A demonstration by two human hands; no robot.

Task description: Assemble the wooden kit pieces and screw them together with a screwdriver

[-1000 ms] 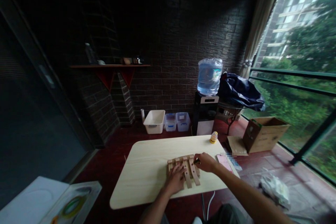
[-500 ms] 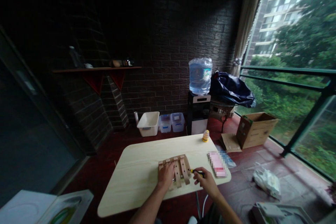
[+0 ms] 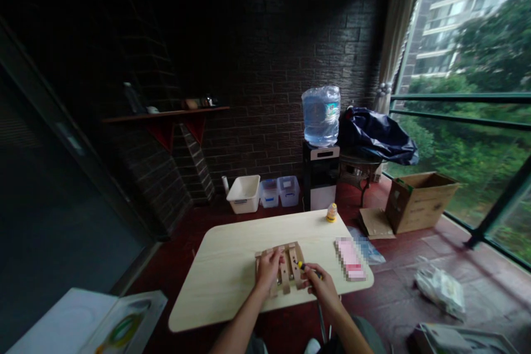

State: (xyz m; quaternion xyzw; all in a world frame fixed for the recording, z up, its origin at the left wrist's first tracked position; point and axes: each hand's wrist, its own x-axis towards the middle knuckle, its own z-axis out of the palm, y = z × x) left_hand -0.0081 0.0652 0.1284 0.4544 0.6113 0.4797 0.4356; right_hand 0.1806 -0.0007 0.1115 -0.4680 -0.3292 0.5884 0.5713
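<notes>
1. A white bin (image 3: 244,193) and two clear tubs (image 3: 279,191) sit on the floor by the brick wall, far behind the table (image 3: 224,274).
2. The left hand (image 3: 269,269) lies on the left part of a small wooden slatted frame (image 3: 287,270), fingers bent over its slats, pressing it down near the table's front edge.
3. The right hand (image 3: 321,285) is closed around a yellow-and-black screwdriver (image 3: 306,269), its tip pointing at the frame's right side.
4. A pink phone (image 3: 350,258) lies near the table's right edge; a small yellow bottle (image 3: 331,212) stands at the far corner.
5. A cardboard box (image 3: 421,199) is on the floor at right.
</notes>
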